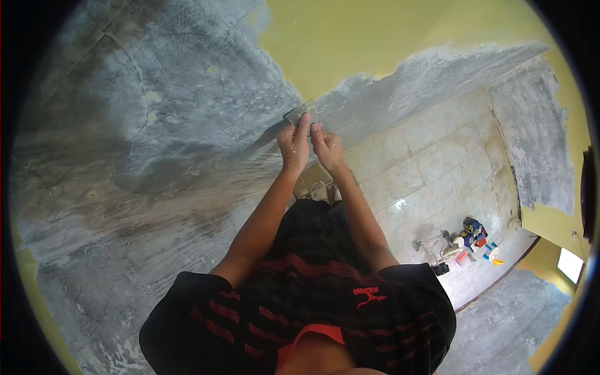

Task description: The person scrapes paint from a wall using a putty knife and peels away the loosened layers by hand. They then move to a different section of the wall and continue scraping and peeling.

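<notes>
Both my hands grip a flat metal scraper (pixel 310 110) from below, its thin plate lying against the wall where yellow paint meets bare grey plaster. My left hand (pixel 292 147) is closed, with its thumb stretched up along the plate. Close beside it, my right hand (pixel 327 149) is closed on the right side of the scraper. Pale flecks cling to my hands and forearms. The tool's lower part is hidden by my fingers. Above the blade is yellow paint (pixel 350 37) with a ragged lower edge; grey plaster (pixel 206 94) spreads to the left.
Light floor tiles (pixel 400 181) lie to the right of my feet. Farther off on the floor is a pile of mixed items (pixel 472 240), including something yellow (pixel 497 262). More stripped wall (pixel 531 131) stands at the far right, by a dark-framed object (pixel 588 194).
</notes>
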Motion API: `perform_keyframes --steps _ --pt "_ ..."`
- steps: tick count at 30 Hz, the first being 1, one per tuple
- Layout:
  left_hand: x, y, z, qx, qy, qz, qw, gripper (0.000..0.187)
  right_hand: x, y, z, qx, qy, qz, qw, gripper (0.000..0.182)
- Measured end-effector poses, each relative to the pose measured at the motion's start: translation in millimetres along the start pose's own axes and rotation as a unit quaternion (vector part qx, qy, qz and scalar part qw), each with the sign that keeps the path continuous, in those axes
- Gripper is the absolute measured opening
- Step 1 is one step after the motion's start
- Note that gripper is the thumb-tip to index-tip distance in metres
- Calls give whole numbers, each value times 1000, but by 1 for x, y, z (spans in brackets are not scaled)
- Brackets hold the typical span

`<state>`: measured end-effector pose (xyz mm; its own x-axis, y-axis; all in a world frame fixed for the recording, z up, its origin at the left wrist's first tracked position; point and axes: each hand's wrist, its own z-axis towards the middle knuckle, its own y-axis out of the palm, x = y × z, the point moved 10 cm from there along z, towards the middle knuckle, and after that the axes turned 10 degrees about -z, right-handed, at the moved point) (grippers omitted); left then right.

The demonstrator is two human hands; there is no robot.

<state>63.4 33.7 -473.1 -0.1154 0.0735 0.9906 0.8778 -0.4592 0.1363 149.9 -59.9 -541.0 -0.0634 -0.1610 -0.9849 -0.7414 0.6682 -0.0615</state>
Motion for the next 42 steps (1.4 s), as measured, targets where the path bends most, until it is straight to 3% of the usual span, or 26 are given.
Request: perform_keyframes --steps 3,8,10,14,16,20,26,27,30,31,35,38,39,40,42 --pt "13 3 -6 1 -1 -54 999 41 -4 1 -5 11 -5 -20 1000 60" --pt "-18 -1 1 8 -48 -114 992 35 -15 -11 1 33 -39 -69 996 53" --pt "2 12 -2 15 -57 -145 988 34 -12 -11 8 33 -58 -119 991 50" --pt "-38 -12 0 17 -58 -96 994 35 -7 -9 3 26 -67 -109 991 54" --pt "-20 -6 1 40 -42 -140 988 36 -15 -5 7 18 -79 -112 990 54" --pt "-7 -13 2 24 -43 -85 995 38 -26 -5 7 0 -51 -121 991 55" --pt "-26 -23 13 -12 30 27 999 58 -2 3 14 -42 -24 -64 997 60" --pt "2 -17 10 -9 63 79 995 62 -14 0 14 -40 -23 -69 997 60" --pt "46 -5 7 -20 49 196 979 66 -7 1 11 -34 -14 -55 998 61" --pt "27 -10 8 -16 56 147 987 68 -4 4 14 -31 -21 -36 999 62" --pt "-6 -17 11 -31 50 170 984 64 14 8 14 -61 23 -14 998 63" --pt "31 2 0 -10 62 103 993 63 -3 -3 7 -64 18 -23 998 64" --pt "28 -5 -1 -15 13 193 981 62 -11 -6 2 -72 23 -41 996 62" --pt "19 -6 -3 -19 5 193 981 62 -14 -6 1 -79 23 -60 995 60" --pt "20 -7 -1 5 54 147 988 62 -14 -5 2 -66 6 -70 995 60"
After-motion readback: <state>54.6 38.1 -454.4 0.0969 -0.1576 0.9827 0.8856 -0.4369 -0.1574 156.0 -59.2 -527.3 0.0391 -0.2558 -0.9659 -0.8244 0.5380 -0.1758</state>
